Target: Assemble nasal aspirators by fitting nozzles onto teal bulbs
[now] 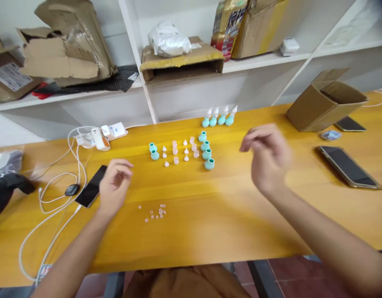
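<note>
My left hand (115, 182) hovers over the table beside a dark phone, fingers loosely bent and apart, with nothing visible in them. On the right, my right hand (267, 159) is raised over the wood, slightly blurred, its fingers loosely curled and no object showing. Between the hands stand small turquoise pots in a left pair (154, 155) and a right column (206, 154). Rows of small white pointed tips (186, 151) and pale pink cups (175, 148) lie between them. Several turquoise bottles with white tops (221, 119) stand behind. Tiny pink rings (161, 212) lie scattered nearer me.
A phone (92, 186) and white cables (44, 223) lie at left near a power strip (85, 140). An open cardboard box (321, 103) and a larger phone (349, 166) are at right. Shelves with cartons (181, 68) rise behind the table.
</note>
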The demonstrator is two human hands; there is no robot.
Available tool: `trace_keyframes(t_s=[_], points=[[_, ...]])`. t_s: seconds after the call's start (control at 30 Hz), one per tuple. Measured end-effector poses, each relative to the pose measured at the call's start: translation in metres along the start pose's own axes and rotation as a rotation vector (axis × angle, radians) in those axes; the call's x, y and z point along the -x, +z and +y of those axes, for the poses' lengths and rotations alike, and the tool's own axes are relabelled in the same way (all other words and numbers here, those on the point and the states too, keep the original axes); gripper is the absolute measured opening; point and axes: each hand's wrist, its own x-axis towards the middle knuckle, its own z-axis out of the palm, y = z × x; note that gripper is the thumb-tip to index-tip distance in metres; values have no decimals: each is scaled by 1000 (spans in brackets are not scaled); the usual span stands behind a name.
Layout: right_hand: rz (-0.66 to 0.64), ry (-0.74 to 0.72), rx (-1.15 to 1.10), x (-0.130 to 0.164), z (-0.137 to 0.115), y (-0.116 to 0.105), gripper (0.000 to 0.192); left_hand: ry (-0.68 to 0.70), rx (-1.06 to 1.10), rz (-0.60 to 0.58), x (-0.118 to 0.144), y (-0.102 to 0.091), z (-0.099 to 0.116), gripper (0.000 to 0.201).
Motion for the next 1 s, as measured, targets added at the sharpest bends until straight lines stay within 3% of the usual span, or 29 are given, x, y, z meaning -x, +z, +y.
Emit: trace_keyframes(t_s=[0.07, 0.13, 0.3, 0.43, 0.73, 1.0], points=[[-44, -46, -25, 14, 5, 17, 14, -42, 52, -94, 12, 8, -18, 19], [-190, -72, -25, 34, 5, 34, 18, -111, 68, -120, 22, 12, -32, 17], [-530, 30, -44, 73, 0, 66, 27, -197, 49, -353, 30, 13, -42, 15], [-643, 139, 52, 80, 8, 84, 30, -239, 32, -363, 34, 13, -46, 15], [-653, 171, 315, 76, 20, 109, 47, -239, -75, -614, 43, 7, -48, 19], [-591, 157, 293, 77, 34, 115, 44, -234, -109, -577, 46, 21, -54, 20]])
